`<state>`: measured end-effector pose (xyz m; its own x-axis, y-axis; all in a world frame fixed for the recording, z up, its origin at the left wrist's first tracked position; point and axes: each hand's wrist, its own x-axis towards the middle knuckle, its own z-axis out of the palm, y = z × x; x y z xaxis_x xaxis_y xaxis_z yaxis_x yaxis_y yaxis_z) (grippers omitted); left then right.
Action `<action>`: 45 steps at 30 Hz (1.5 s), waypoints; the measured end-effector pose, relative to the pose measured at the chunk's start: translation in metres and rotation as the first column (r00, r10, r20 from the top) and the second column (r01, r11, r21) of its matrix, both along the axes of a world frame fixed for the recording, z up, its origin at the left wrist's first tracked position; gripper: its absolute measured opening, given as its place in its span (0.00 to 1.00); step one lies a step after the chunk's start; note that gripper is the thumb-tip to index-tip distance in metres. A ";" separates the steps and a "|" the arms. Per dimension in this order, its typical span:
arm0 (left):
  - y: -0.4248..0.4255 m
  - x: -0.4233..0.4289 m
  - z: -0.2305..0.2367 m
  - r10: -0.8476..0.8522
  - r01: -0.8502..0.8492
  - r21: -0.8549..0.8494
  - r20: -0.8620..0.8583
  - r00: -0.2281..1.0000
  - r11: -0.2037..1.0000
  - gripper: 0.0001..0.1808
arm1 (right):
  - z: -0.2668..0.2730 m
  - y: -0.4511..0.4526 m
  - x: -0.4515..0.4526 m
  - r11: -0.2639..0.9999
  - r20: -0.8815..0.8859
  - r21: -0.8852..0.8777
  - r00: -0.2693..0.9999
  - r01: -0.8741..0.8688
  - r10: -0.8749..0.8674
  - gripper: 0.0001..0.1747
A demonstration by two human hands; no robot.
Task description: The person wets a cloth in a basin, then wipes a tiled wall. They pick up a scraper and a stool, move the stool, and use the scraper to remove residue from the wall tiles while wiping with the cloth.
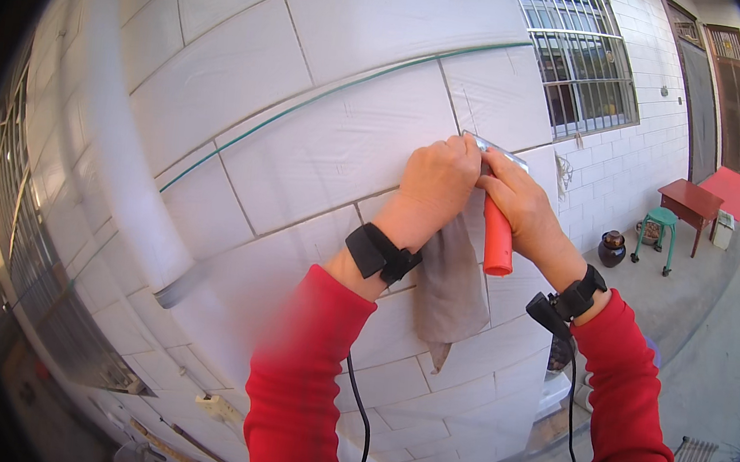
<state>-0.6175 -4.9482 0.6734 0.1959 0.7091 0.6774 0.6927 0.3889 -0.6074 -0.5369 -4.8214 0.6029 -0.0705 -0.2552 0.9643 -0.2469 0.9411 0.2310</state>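
Both of my hands meet in front of a wall of pale tiles (pixel 324 146). My left hand (pixel 440 181) is closed around the upper part of a grey-brown cloth (pixel 450 285), which hangs down below it. In my right hand (pixel 519 195) is a tool with an orange-red plastic handle (pixel 497 240), pointing downward, and a flat metal head (pixel 495 149) at the top, near the wall; it looks like a scraper or squeegee. My left fingertips are at the left end of that head. The fingers partly hide where cloth and tool meet.
A thin green line (pixel 337 91) runs along the wall. A white pipe (pixel 125 140) stands at the left, a barred window (pixel 583 64) at the upper right. Beyond are a green stool (pixel 661 216), a red-brown table (pixel 690 199) and a dark jar (pixel 611 249). Black cables hang from both wrists.
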 end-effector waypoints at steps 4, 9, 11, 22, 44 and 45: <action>0.009 0.001 0.009 -0.107 0.118 0.120 -0.093 0.990 0.986 0.17 | 0.007 0.009 0.004 0.993 0.068 -0.038 0.991 -0.111 0.113 0.20; 0.006 0.004 -0.002 -0.040 0.040 0.065 -0.006 0.999 0.997 0.19 | 0.016 0.013 0.010 0.996 0.020 0.071 0.999 -0.047 0.046 0.19; 0.010 0.003 0.007 -0.036 0.036 0.109 -0.005 0.999 0.993 0.20 | 0.030 0.020 0.004 0.997 -0.013 0.040 0.998 -0.063 0.064 0.19; -0.003 -0.008 0.005 -0.111 0.105 0.073 0.072 0.991 0.992 0.13 | 0.059 0.063 0.012 0.986 0.000 -0.131 0.995 -0.102 0.103 0.18; -0.047 -0.014 0.020 -0.009 0.009 0.187 0.002 1.000 0.982 0.22 | 0.138 0.067 0.004 0.994 0.073 0.104 0.997 -0.014 0.006 0.27; -0.058 -0.017 0.026 0.018 -0.013 0.247 -0.018 1.000 0.969 0.23 | 0.142 0.070 0.002 0.994 0.062 0.106 0.998 -0.015 0.008 0.27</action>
<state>-0.6349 -5.0065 0.6996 0.2016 0.5238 0.8277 0.6738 0.5392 -0.5053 -0.5354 -4.7513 0.7452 -0.1250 -0.3568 0.9258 -0.2745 0.9091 0.3133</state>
